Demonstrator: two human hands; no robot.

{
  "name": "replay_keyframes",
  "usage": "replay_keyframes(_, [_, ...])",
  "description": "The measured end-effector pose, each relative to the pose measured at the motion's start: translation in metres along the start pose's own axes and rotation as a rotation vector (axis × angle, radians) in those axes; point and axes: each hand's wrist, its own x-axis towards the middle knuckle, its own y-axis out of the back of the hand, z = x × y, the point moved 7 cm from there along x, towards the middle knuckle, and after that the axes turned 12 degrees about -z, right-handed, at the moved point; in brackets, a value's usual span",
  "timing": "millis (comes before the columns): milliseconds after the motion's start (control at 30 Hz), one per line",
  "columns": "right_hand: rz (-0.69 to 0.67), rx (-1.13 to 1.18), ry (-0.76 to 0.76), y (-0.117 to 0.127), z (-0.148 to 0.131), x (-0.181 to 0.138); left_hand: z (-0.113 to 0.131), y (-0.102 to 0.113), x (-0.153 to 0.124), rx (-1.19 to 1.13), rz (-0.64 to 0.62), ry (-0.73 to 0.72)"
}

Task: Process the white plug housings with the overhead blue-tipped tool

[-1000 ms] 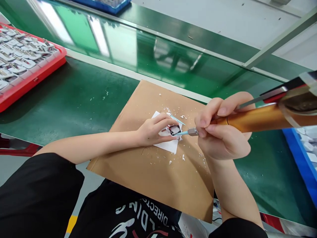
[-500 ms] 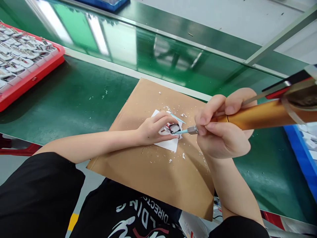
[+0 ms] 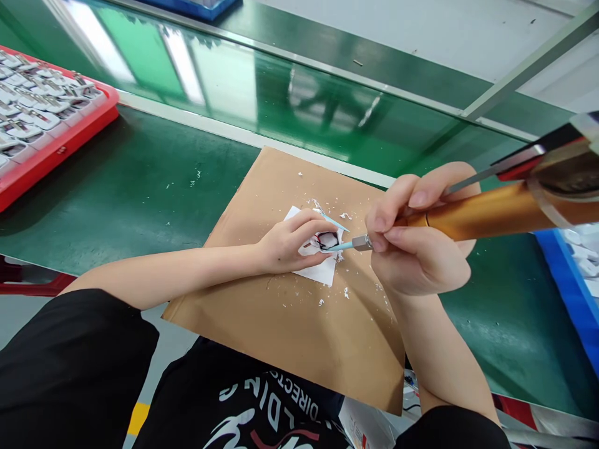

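Observation:
My left hand (image 3: pixel 292 242) holds a small white plastic housing between thumb and fingers. Red and black wires and a white block with a dark edge show inside the housing (image 3: pixel 329 239). The fingers hide part of it. Closed in a pen-like grip, my right hand (image 3: pixel 418 231) holds a glue dispenser (image 3: pixel 491 211) with an amber barrel, a metal lever and a pale blue needle tip. That tip reaches the near edge of the housing. Beneath my left hand lies a white sheet of paper (image 3: pixel 318 274), with another pale blue tip (image 3: pixel 336 222) at its far side.
White shreds are scattered over the cardboard sheet (image 3: pixel 281 330) on the green bench (image 3: pixel 154 174). A red tray (image 3: pixel 100 115) of white parts with metal pieces stands at the left. At the right is a blue bin (image 3: pixel 566 280) with white parts.
My right hand and the dispenser have shifted slightly left. My left hand keeps its hold on the housing, almost unmoved.

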Motion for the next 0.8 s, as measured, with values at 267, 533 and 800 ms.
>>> replay_keyframes(267, [-0.016, 0.010, 0.003, -0.002, -0.002, 0.003, -0.001, -0.002, -0.002, 0.039, -0.030, -0.022])
replay_keyframes(533, [-0.026, -0.005, 0.012, 0.003, 0.001, 0.001, -0.004, -0.001, -0.003, 0.003, -0.015, -0.024])
replay_keyframes(800, [0.069, -0.049, 0.033, 0.008, 0.000, -0.002, -0.005, -0.001, -0.004, 0.026, -0.029, 0.006])
